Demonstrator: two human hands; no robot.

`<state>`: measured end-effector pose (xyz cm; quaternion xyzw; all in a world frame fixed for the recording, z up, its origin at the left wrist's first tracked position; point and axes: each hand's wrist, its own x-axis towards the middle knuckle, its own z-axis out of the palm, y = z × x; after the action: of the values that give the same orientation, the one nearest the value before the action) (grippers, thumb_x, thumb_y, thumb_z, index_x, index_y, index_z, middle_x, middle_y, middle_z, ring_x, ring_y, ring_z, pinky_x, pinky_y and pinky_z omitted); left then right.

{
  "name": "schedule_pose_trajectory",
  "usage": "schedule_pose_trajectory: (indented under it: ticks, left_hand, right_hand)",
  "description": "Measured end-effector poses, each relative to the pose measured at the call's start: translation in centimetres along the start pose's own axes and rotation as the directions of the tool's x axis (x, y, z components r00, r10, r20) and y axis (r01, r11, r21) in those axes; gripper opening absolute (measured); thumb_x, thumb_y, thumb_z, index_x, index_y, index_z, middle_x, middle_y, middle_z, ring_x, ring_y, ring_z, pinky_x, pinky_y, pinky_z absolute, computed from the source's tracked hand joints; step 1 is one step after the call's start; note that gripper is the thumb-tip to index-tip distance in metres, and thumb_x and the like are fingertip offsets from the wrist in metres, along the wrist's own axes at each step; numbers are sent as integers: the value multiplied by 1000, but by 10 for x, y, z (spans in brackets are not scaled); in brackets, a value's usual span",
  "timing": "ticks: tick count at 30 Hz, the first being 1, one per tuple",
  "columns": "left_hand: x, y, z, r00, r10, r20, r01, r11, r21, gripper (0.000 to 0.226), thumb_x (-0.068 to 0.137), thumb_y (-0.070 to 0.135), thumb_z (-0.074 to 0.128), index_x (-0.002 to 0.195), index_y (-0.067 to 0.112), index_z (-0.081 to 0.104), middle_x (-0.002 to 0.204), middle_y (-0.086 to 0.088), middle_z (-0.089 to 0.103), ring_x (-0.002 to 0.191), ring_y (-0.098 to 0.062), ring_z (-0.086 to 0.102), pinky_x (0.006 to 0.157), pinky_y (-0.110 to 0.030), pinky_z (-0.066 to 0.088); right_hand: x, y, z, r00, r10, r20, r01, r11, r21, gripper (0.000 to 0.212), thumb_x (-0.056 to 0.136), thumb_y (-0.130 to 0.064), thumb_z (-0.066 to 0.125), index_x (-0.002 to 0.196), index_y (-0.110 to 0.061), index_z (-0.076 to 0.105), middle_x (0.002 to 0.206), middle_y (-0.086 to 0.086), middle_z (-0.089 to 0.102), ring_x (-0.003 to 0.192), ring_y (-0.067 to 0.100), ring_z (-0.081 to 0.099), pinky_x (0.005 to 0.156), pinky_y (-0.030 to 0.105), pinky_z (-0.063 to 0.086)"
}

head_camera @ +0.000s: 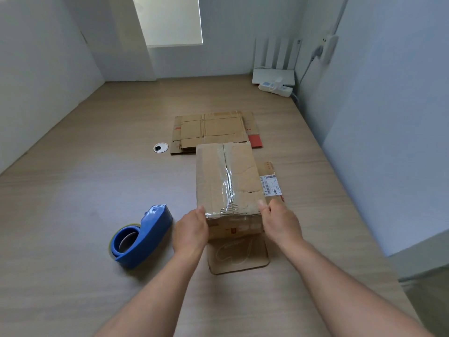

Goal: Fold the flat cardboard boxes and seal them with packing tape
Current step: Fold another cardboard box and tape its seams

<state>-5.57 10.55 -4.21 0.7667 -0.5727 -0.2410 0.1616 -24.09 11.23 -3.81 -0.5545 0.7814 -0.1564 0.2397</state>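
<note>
Left hand [190, 233] and right hand [279, 223] grip the box [211, 176], fingers curled — a hasty turn could peel its wrinkled tape [228, 183].

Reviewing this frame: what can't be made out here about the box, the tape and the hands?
All head view.
- Taped box: underside and far end hidden by its own body.
- Left hand, right hand: most fingers hidden behind the hands' backs and the box's corners.
- Shipping label: print too small to read.
- Tape dispenser: remaining tape hidden by its blue housing.
</note>
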Motion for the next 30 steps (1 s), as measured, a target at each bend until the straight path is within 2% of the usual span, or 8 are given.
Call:
schedule_pose_trajectory:
  ticks: [2, 5, 7, 15, 22, 25, 28, 30]
  left_hand:
    - [-2, -5, 1, 999, 38, 27, -37, 999, -35, 55, 99, 53, 26, 97, 9, 60, 97, -10, 67, 90, -28, 61, 80, -38, 52]
    - [-1, -8, 4, 995, 43, 85, -55, 988, 143, 77, 73, 82, 40, 109, 16, 54, 99, -3, 67, 93, -23, 63, 73, -34, 55]
    - [0, -8, 2, 995, 72, 72, -85, 976, 199, 76, 74, 79, 41, 114, 16, 53, 101, -3, 69, 92, -22, 64, 74, -35, 56]
    - [-3, -27, -15, 953, 242, 184, -227, 969, -99, 46, 100, 35, 41, 146, 32, 34, 119, 4, 65, 106, -15, 60, 82, -23, 46]
    - [-6, -32, -1, 994, 38, 99, 8, 905, -425, 16, 100, 20, 43, 100, 23, 58, 99, 1, 65, 96, -21, 62, 89, -40, 52]
    - [-6, -31, 2, 998, -56, -3, 49, 895, -444, 18, 98, 21, 45, 85, 26, 56, 91, 1, 66, 92, -22, 62, 87, -46, 53]
    - [-5, -20, 2, 987, -119, -107, 78, 941, -329, 18, 98, 24, 44, 95, 18, 61, 94, -5, 66, 92, -26, 61, 80, -38, 52]
    - [-7, -14, 2, 989, -106, -102, 81, 970, -228, 24, 99, 26, 39, 103, 18, 62, 97, -7, 65, 91, -28, 59, 75, -34, 48]
  right_hand:
    - [1, 6, -11, 993, -94, 74, 99, 993, -66, 42, 96, -56, 32, 76, -20, 41, 87, 3, 54, 93, 31, 59, 70, 34, 40]
    - [5, 6, -18, 963, -244, 116, 270, 868, -417, 66, 82, -75, 38, 107, -15, 51, 104, 2, 59, 97, 25, 59, 74, 34, 42]
    - [11, 7, -18, 945, -299, 131, 322, 786, -528, 58, 90, -64, 40, 114, -12, 49, 113, 5, 61, 102, 26, 59, 72, 32, 37]
    - [23, 34, -18, 912, -322, 255, 363, 922, -132, 22, 99, -29, 44, 92, -14, 59, 98, 6, 66, 81, 18, 48, 66, 27, 30]
    - [18, 34, -14, 925, -305, 227, 331, 940, -85, 28, 99, -28, 43, 71, -28, 45, 87, 0, 58, 83, 21, 51, 67, 30, 37]
    - [13, 26, -17, 935, -278, 218, 312, 940, -137, 23, 101, -31, 38, 88, -22, 55, 103, 7, 64, 92, 26, 54, 69, 30, 37]
    - [7, 12, -12, 970, -233, 69, 243, 904, -352, 33, 101, -33, 30, 114, -17, 56, 117, 7, 60, 108, 27, 51, 78, 33, 41]
    - [0, 4, -3, 984, -176, -34, 156, 934, -322, 31, 100, -26, 31, 118, -13, 52, 121, 7, 55, 111, 26, 48, 82, 34, 42]
